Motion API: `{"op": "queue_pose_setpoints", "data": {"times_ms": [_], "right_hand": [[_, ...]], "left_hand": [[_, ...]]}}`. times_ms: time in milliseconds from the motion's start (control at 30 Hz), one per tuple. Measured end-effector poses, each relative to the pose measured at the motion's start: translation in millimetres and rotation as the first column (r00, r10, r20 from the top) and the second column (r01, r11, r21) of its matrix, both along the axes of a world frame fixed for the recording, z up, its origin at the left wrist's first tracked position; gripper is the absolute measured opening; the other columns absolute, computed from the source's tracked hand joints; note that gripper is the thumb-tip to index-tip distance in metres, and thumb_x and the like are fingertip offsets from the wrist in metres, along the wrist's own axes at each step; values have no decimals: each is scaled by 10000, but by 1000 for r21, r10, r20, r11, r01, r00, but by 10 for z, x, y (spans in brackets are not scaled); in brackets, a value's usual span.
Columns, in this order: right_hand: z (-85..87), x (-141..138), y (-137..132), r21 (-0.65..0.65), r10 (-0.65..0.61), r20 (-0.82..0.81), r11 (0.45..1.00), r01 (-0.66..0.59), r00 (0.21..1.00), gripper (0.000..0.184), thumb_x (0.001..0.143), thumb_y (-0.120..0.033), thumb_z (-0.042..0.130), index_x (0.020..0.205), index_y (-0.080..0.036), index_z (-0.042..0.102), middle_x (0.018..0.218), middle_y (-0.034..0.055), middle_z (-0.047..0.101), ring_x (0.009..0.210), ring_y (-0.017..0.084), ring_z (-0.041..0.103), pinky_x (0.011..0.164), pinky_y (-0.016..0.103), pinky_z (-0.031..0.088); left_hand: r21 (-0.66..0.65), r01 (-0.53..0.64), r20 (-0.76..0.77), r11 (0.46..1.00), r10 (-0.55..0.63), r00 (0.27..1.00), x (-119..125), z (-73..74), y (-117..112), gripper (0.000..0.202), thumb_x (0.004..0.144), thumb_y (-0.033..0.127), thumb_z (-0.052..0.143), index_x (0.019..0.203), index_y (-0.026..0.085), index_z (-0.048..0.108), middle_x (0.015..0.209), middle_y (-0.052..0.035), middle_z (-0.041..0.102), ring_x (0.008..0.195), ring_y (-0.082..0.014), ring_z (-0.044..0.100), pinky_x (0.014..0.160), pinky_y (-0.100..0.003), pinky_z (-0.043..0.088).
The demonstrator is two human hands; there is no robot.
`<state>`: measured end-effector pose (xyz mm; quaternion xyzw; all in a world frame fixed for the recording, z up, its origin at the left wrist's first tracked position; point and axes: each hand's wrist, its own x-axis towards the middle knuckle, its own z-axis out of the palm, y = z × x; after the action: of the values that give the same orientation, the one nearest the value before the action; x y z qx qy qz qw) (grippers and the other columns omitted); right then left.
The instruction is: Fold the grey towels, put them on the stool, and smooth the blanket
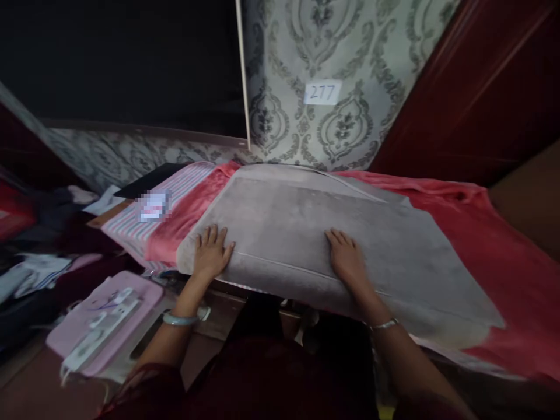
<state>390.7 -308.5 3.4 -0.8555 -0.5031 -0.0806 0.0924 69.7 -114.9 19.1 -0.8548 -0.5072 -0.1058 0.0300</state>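
A large grey velvety cushion cover [306, 227] lies flat on a red blanket [494, 245] spread over a table. My left hand [211, 252] rests palm down on the cover's near left corner, fingers stretched out. Further right, my right hand [347, 256] presses flat on the cover's near edge, fingers extended too. Neither hand holds anything. A bracelet circles each wrist.
A striped pink and white cloth [175, 198] lies left of the red blanket. Below left sits a pink case [87, 321] with a white power strip [102, 329] on it. Clothes pile up at far left. Patterned wallpaper with a "277" label [322, 92] stands behind.
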Motion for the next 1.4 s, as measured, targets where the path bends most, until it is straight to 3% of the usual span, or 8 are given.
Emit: {"op": "queue_pose_setpoints", "data": {"times_ms": [200,333,467,600,867,1100,1233,1400], "right_hand": [[-182,116,-23,157,73,43,984,-79,996,518,979,-164,289,1369,-142,630,1471,152,565,1346,316,510,1095,552,400],[-270,93,-73,249,251,44,935,-254,967,460,1003,-288,344,1261,-148,698,1365,163,642,1293,311,560,1082,528,438],[-282,-132,-176,198,442,62,873,-445,895,497,998,-449,437,1388,-206,630,1484,129,555,1376,310,494,1114,522,418],[-295,-290,-249,151,457,87,872,-465,885,551,988,-505,473,1465,-244,566,1567,119,463,1444,338,411,1127,567,394],[-489,-234,-215,215,528,213,795,-567,822,433,1032,-339,417,1348,-179,666,1418,152,610,1344,334,537,1073,529,483],[-527,-281,-230,192,510,235,811,-553,828,524,928,-69,371,1371,-156,637,1439,134,596,1379,301,513,1098,508,489],[-513,-270,-240,221,498,211,814,-538,841,584,889,-40,379,1385,-213,635,1393,87,640,1351,260,548,1091,472,513],[-486,-269,-277,277,537,212,768,-577,817,560,905,-50,364,1362,-197,653,1353,76,668,1314,226,584,1054,408,550]], "left_hand": [[35,-89,131,995,83,988,-414,-20,223,515,976,348,445,1403,99,589,1504,-210,520,1421,-350,453,1171,-501,361],[49,-129,216,990,115,969,-505,55,399,485,926,299,494,1335,76,628,1291,-204,664,1231,-348,589,1076,-472,453],[15,-182,243,983,173,954,-519,111,532,524,915,308,518,1389,99,596,1273,-188,668,1215,-341,593,1038,-453,479],[-105,-248,201,963,265,943,-466,191,598,479,911,354,556,1307,105,660,1245,-183,676,1181,-312,615,1026,-395,485],[-181,-308,208,934,342,916,-402,313,553,316,919,302,564,1130,106,692,1163,-159,713,1137,-274,646,956,-332,496],[-244,-313,211,918,365,907,-383,382,570,293,915,303,571,1124,124,674,1138,-164,730,1073,-278,678,860,-328,502],[-278,-286,234,917,354,905,-395,385,622,237,899,298,596,1053,151,699,1106,-136,746,1041,-261,689,837,-307,501],[-278,-290,305,916,370,878,-424,340,641,313,917,246,537,1188,146,657,1116,-109,742,1026,-236,690,845,-306,515]]}}
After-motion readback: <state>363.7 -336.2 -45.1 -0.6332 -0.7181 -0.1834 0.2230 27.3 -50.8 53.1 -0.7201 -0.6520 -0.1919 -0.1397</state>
